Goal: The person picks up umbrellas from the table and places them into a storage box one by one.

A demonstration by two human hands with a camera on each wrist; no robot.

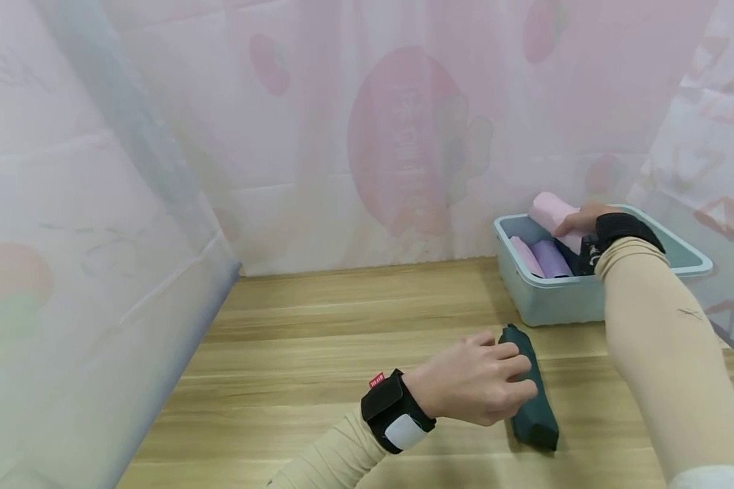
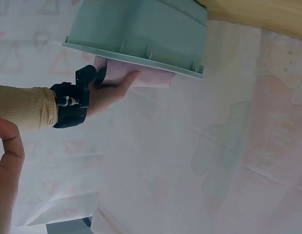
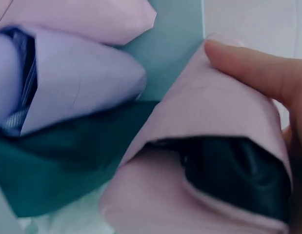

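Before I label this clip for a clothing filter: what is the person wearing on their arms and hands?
Both forearms wear ribbed beige sleeves. The left hand is bare, behind a black wrist strap with a white patch and small red tag. The right hand is bare too, with a black wrist band carrying a small black device.

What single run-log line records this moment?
left hand: grips dark green rolled cloth on wooden table | right hand: holds pink rolled cloth over pale blue plastic bin
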